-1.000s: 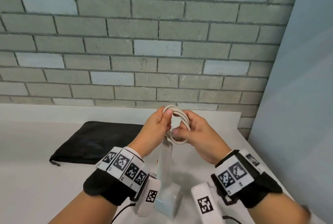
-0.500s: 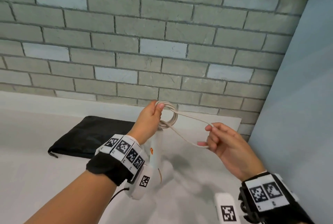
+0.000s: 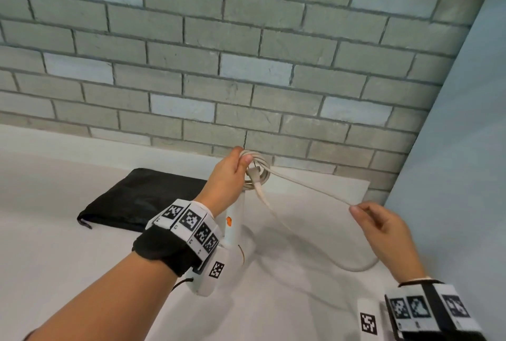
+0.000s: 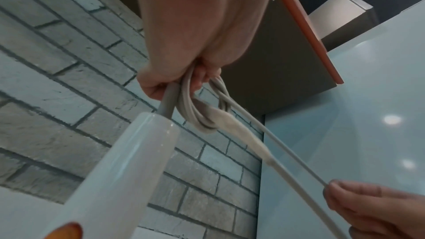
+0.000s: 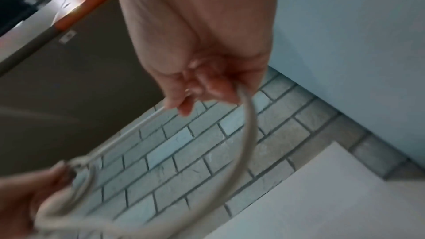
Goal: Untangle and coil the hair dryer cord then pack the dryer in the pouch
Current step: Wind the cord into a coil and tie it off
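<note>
My left hand (image 3: 232,165) is raised above the table and grips several small loops of the white cord (image 3: 258,169) at the top of the hair dryer's handle. The white dryer (image 3: 235,220) hangs below that hand, handle up, with an orange switch. In the left wrist view the cord coil (image 4: 202,108) and the dryer handle (image 4: 128,166) sit just under my curled fingers. My right hand (image 3: 367,212) is out to the right and pinches a straight run of cord (image 3: 309,187) pulled from the coil. The slack curves down onto the table (image 3: 358,268). The black pouch (image 3: 142,198) lies flat to the left.
A grey brick wall (image 3: 246,66) runs close behind the white table (image 3: 68,258). A pale blue panel (image 3: 460,149) closes off the right side. The table's far right corner (image 3: 364,184) ends near my right hand.
My hands were together on the coil. My right hand has since drawn away to the right and toward me, pulling a length of cord out taut. The left hand keeps holding the coil.
</note>
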Tool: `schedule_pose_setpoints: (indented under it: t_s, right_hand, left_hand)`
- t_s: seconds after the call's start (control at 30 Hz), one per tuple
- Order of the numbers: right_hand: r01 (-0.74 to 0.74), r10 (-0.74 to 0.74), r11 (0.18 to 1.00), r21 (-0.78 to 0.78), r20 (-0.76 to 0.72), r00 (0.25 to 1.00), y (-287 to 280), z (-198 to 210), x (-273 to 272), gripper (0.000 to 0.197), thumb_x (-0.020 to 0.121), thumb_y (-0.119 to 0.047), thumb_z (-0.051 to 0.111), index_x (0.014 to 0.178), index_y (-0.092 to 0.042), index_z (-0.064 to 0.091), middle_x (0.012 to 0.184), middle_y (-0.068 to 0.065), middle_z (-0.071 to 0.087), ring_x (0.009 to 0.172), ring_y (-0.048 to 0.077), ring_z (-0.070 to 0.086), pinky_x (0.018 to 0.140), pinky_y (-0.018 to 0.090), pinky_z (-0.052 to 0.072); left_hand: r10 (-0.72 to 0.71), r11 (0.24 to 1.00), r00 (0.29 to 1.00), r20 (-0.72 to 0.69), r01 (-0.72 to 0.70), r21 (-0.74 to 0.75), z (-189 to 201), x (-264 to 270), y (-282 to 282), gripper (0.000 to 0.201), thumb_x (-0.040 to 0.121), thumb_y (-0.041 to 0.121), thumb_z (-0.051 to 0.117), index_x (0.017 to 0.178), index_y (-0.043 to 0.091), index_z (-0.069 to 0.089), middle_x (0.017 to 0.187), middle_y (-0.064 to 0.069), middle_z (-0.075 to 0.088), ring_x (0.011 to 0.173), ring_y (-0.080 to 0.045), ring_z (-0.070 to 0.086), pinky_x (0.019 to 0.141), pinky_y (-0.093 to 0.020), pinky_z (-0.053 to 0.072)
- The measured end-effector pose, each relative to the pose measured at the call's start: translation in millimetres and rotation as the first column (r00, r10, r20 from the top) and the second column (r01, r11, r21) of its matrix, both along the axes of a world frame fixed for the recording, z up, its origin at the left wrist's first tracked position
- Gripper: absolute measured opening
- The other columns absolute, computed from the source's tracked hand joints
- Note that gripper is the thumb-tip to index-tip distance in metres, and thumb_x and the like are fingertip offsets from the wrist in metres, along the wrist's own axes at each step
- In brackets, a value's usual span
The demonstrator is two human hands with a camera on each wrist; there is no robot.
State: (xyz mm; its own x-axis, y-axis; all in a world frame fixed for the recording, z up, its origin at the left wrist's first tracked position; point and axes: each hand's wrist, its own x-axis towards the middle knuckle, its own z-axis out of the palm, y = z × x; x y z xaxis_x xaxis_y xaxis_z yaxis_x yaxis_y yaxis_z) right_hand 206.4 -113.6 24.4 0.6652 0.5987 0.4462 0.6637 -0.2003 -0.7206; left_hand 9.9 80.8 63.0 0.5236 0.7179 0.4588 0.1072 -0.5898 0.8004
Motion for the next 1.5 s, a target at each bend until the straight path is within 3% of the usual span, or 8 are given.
schedule_pose_setpoints:
  t_s: [0.13, 0.33, 0.47, 0.8, 0.97, 1.07, 1.2, 1.5]
  right_hand:
    - [0.392, -0.367, 0.914, -0.107, 0.198, 0.909, -4.8, -5.1, -1.9, 0.040, 0.088, -0.050, 0.039, 0.073, -0.015, 0.050, 0.070, 0.022, 0.061, 0.068, 0.038, 0.053, 0.057, 0.036, 0.036]
    - [0.286, -0.165, 0.897, -0.337, 0.344, 0.924, 24.6, -23.1, -2.8, 0.034, 0.094, -0.023, 0.041, 0.121, -0.008, 0.052, 0.113, 0.022, 0.059, 0.103, 0.040, 0.051, 0.083, 0.044, 0.041]
    - [-0.127, 0.227, 0.958, -0.258, 0.404, 0.886, 45.2, 4.3, -42.2, 0.056, 0.084, -0.016, 0.037, 0.139, -0.020, 0.029, 0.133, 0.004, 0.045, 0.126, 0.017, 0.036, 0.114, 0.045, 0.013]
    - [-0.273, 0.183, 0.955, 0.116, 0.494, 0.850, 79.9, 23.4, -60.2, 0.028, 0.090, -0.031, 0.041, 0.096, -0.017, 0.064, 0.089, -0.001, 0.062, 0.085, 0.017, 0.051, 0.077, 0.028, 0.036]
    - [-0.212, 0.132, 0.931, 0.296, 0.267, 0.955, 91.0, 15.8, -63.8, 0.016, 0.086, -0.010, 0.057, 0.095, -0.009, 0.070, 0.086, 0.000, 0.053, 0.079, -0.002, 0.050, 0.071, 0.005, 0.037]
    - [-0.232, 0.232, 0.930, 0.284, 0.035, 0.972, 97.4, 11.3, -71.6, 0.017, 0.088, -0.005, 0.052, 0.095, -0.007, 0.068, 0.085, 0.004, 0.061, 0.076, 0.001, 0.059, 0.075, 0.018, 0.047]
    - [-0.375, 0.496, 0.855, 0.360, -0.353, 0.793, 96.6, 16.0, -86.1, 0.027, 0.094, -0.008, 0.039, 0.100, 0.000, 0.064, 0.098, 0.023, 0.067, 0.088, 0.028, 0.063, 0.080, 0.037, 0.052]
    - [-0.353, 0.622, 0.775, 0.524, -0.536, 0.571, 93.1, 18.9, -91.9, 0.017, 0.088, -0.002, 0.050, 0.105, -0.005, 0.054, 0.080, 0.007, 0.065, 0.071, 0.014, 0.065, 0.073, 0.028, 0.053]
  left_hand:
    - [0.078, 0.993, 0.994, 0.080, -0.070, -0.092, -1.0, -5.5, 9.7, 0.038, 0.097, 0.033, 0.032, 0.114, 0.004, 0.047, 0.100, -0.026, 0.056, 0.097, -0.039, 0.055, 0.076, -0.039, 0.046]
    - [0.013, 0.992, 0.990, 0.138, 0.005, -0.126, -1.0, -11.3, 7.9, 0.026, 0.097, 0.033, 0.032, 0.096, 0.011, 0.047, 0.073, -0.001, 0.045, 0.070, -0.017, 0.044, 0.072, -0.037, 0.041]
    - [-0.011, 0.991, 0.987, 0.158, 0.032, -0.128, -2.2, -7.9, 0.2, 0.023, 0.097, 0.031, 0.032, 0.087, 0.017, 0.046, 0.069, 0.001, 0.041, 0.064, -0.012, 0.040, 0.062, -0.024, 0.041]
    - [-0.155, 0.928, 0.956, 0.250, 0.228, -0.294, -4.2, -9.9, -11.4, 0.029, 0.098, 0.027, 0.032, 0.072, 0.020, 0.042, 0.066, 0.005, 0.037, 0.060, -0.009, 0.038, 0.063, -0.020, 0.034]
    - [-0.198, 0.813, 0.899, 0.389, 0.373, -0.447, -7.8, -0.8, -19.3, 0.029, 0.099, 0.023, 0.032, 0.072, 0.017, 0.043, 0.064, 0.004, 0.032, 0.054, -0.008, 0.032, 0.057, -0.018, 0.030]
    - [-0.179, 0.800, 0.889, 0.421, 0.381, -0.464, -6.7, 1.6, -21.8, 0.028, 0.099, 0.022, 0.031, 0.074, 0.017, 0.044, 0.064, 0.005, 0.032, 0.053, -0.006, 0.032, 0.053, -0.014, 0.032]
    - [-0.146, 0.843, 0.904, 0.402, 0.326, -0.427, -6.4, 1.7, -23.3, 0.025, 0.098, 0.026, 0.031, 0.082, 0.018, 0.048, 0.064, 0.005, 0.034, 0.052, -0.004, 0.035, 0.054, -0.015, 0.034]
    - [-0.087, 0.976, 0.959, 0.268, 0.137, -0.171, -9.4, 7.2, -34.0, 0.024, 0.097, 0.027, 0.033, 0.077, 0.023, 0.045, 0.065, 0.003, 0.042, 0.057, -0.008, 0.040, 0.054, -0.015, 0.038]
